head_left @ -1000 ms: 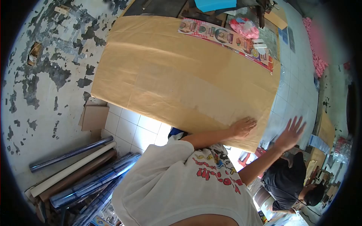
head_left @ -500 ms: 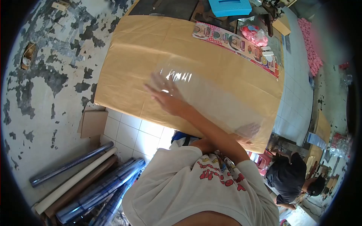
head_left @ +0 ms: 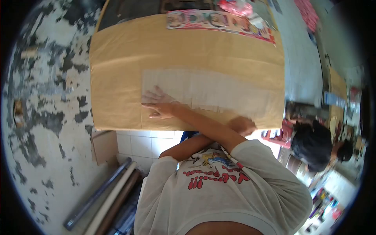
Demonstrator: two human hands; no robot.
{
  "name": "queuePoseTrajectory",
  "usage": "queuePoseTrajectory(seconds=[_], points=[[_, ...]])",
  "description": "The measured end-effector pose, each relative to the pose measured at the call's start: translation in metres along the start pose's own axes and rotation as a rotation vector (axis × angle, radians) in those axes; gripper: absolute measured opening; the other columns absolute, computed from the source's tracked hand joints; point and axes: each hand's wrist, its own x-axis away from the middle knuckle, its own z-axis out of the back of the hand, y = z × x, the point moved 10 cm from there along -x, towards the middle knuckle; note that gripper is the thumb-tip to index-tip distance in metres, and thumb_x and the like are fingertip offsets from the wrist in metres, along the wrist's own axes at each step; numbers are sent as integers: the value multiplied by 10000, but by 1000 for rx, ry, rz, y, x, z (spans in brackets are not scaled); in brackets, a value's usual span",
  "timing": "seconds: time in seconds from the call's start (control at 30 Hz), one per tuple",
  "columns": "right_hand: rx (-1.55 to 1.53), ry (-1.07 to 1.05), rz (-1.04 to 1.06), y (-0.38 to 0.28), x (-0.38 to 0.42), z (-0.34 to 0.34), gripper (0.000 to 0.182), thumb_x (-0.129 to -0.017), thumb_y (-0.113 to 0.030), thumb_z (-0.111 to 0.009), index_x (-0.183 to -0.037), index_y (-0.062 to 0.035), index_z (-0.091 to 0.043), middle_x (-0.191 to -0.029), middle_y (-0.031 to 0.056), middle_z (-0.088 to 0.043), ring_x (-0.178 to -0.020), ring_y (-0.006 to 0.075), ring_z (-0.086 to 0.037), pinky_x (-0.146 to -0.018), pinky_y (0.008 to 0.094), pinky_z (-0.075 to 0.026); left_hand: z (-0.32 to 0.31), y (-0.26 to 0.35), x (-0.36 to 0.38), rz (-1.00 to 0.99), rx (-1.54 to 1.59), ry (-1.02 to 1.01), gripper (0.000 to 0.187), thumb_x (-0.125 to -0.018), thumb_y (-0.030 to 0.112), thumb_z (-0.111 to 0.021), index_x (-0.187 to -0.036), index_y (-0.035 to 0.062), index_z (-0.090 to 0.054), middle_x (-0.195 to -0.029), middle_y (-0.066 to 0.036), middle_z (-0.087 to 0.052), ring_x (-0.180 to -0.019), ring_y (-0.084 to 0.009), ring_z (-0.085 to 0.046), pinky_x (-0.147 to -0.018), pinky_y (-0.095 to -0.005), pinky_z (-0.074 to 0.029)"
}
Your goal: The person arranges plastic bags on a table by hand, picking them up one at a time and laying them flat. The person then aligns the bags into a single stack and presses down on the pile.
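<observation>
A long translucent plastic sheet (head_left: 207,88) lies across brown paper (head_left: 117,58) that covers the table. My forearms are crossed. My right hand (head_left: 162,107) reaches to the sheet's left end with its fingers spread; some fingers look whitish, as if seen through the plastic. My left hand (head_left: 243,125) is over by the sheet's lower right edge, near the table's front edge. It is blurred, and its fingers cannot be made out.
A printed strip of packaging (head_left: 219,21) and a pink plastic bag (head_left: 237,7) lie at the table's back. Long rolls (head_left: 111,199) lean at lower left, beside a cardboard piece (head_left: 105,147). Another person in dark clothes (head_left: 311,145) is at the right.
The view has turned and shifted, so the table now appears level. My left hand has come off the sheet's right end toward the front edge. My right hand stays at the left end.
</observation>
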Motion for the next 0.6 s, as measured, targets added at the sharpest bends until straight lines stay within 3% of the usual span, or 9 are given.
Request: queuePoseTrajectory(seconds=[0.1, 0.17, 0.27, 0.33, 0.4, 0.43, 0.47, 0.5, 0.6], points=[[-51, 3, -19, 5, 0, -8, 644, -932, -576, -486, -1432, -170, -466, -1583, 67, -273, -1491, 293, -118, -1182, 580, 5, 31, -36, -2, 84, -50, 72, 870, -733, 666, -643, -1418, 154, -485, -1519, -184, -360, -1424, -370, -289, -1132, -632, -124], [-38, -110, -95, 9, -7, -35, 566, -956, -531, -474, -1334, -121, -571, -1504, 99, -413, -1419, 330, -304, -1164, 551, -172, 45, -60, -4, 117, -82, 128, 888, -717, 687, -655, -1416, 165, -492, -1518, -184, -361, -1423, -377, -289, -1129, -647, -118], [-931, -338, -71, -30, 52, 51, 505, -982, -476, -448, -1180, -57, -650, -1351, 140, -563, -1233, 349, -509, -1052, 497, -363, 29, -93, 2, 118, -87, 236, 924, -679, 712, -677, -1412, 178, -502, -1525, -177, -353, -1428, -375, -282, -1133, -649, -94], [-938, -169, -226, -14, 117, 103, 379, -964, -373, -513, -1062, -41, -669, -1191, 153, -644, -1065, 334, -595, -934, 443, -445, 22, -97, 5, 148, -90, 278, 931, -669, 718, -682, -1409, 180, -507, -1532, -171, -344, -1432, -371, -274, -1136, -645, -83], [-554, 492, -341, 34, 213, 128, 267, -897, -291, -628, -1020, -59, -674, -1158, 154, -640, -1116, 309, -571, -956, 456, -423, 27, -96, 3, 190, -117, 283, 918, -680, 716, -676, -1405, 178, -511, -1539, -168, -333, -1436, -369, -266, -1136, -643, -80], [-250, 529, -469, 45, 256, 170, 313, -806, -248, -728, -1071, -90, -674, -1179, 125, -622, -1159, 304, -546, -1001, 456, -388, 27, -97, 2, 202, -124, 305, 914, -683, 712, -677, -1405, 177, -511, -1541, -166, -330, -1436, -368, -264, -1136, -641, -83], [-78, 651, -640, 71, 320, 144, 364, -795, -349, -732, -1099, -160, -669, -1259, 110, -580, -1235, 318, -494, -1047, 514, -357, 23, -100, 3, 217, -131, 323, 911, -685, 709, -678, -1404, 175, -511, -1543, -164, -328, -1437, -366, -263, -1136, -639, -87], [52, 425, -848, 73, 355, 161, 582, -737, -403, -775, -1245, -182, -601, -1405, 126, -463, -1355, 352, -359, -1113, 608, -221, 22, -103, 3, 240, -139, 347, 907, -688, 706, -679, -1404, 174, -511, -1545, -162, -325, -1438, -364, -262, -1136, -637, -90], [294, 409, -1154, 80, 455, 164, 795, -713, -430, -782, -1409, -219, -462, -1523, 130, -326, -1429, 349, -239, -1143, 641, -101, 18, -106, 2, 251, -163, 318, 915, -704, 727, -646, -1423, 185, -484, -1550, -155, -318, -1443, -360, -253, -1142, -630, -84]])
